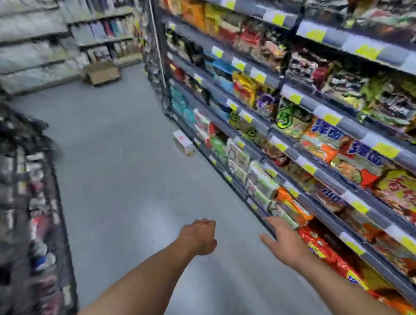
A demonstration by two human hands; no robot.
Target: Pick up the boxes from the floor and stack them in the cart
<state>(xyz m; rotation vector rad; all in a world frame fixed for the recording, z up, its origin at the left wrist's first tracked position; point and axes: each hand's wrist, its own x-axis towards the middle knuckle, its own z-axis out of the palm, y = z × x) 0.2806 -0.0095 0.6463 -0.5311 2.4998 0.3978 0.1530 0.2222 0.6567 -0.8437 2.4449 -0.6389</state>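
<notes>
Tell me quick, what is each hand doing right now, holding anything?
Left hand: closed, fingers curled, holding nothing that shows.
Right hand: open, fingers straight, holding nothing.

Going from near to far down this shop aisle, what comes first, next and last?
The person's left hand and right hand, side by side → small white and pink box on the grey floor → brown cardboard box at the aisle's end → blurry far shelves.

One wide-angle head camera looks forward and down along the aisle floor (123, 168), tilted, shelves (329, 125) close at right, left hand (201, 237) and right hand (284, 242) near below.
</notes>
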